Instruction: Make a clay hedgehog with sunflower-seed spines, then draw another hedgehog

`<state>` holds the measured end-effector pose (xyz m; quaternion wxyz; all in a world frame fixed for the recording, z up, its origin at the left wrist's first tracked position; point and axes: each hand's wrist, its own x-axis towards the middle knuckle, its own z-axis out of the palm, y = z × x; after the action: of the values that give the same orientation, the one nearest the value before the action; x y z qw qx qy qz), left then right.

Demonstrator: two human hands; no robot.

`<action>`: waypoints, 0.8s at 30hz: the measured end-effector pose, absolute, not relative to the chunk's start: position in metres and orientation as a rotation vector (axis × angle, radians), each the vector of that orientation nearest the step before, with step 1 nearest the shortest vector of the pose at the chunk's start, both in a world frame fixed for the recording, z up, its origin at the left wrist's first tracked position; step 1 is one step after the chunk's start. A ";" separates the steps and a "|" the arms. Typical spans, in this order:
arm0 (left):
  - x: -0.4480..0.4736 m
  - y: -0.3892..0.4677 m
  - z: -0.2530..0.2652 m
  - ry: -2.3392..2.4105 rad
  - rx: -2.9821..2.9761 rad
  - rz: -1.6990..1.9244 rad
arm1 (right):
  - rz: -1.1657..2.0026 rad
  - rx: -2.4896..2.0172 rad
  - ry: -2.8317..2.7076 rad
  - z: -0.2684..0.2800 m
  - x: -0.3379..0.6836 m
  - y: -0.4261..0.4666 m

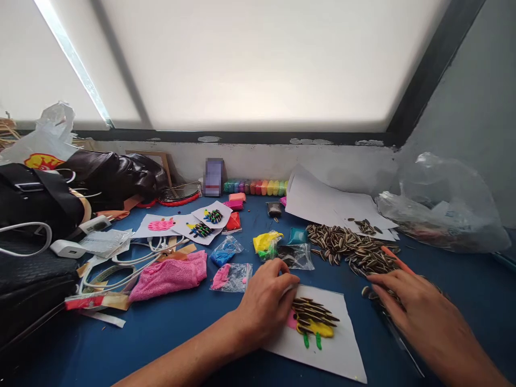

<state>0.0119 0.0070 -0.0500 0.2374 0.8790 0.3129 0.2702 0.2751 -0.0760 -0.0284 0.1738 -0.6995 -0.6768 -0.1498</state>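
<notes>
A white paper sheet lies in front of me. On it is a hedgehog-like clay picture with a yellow body, a pink face, green legs and striped sunflower seeds as spines. My left hand rests on the sheet's left side, fingers curled and closed by the face; whatever they hold is hidden. To the right, my right hand reaches with stretched fingers to the near edge of a heap of sunflower seeds. A loose seed lies by its fingertips, and I see none held.
Behind the sheet are bags of yellow clay, blue clay and pink clay. A pink cloth, cables and finished picture cards lie left. An orange stick-like object and a plastic bag are right.
</notes>
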 end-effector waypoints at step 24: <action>0.013 0.015 -0.031 0.993 2.400 0.388 | -0.315 -1.918 -2.030 -0.038 0.269 -0.049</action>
<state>0.0132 0.0151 -0.0306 0.2550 0.8837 0.3656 0.1429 0.2691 -0.0489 -0.0384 0.1650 -0.6730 -0.7125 -0.1105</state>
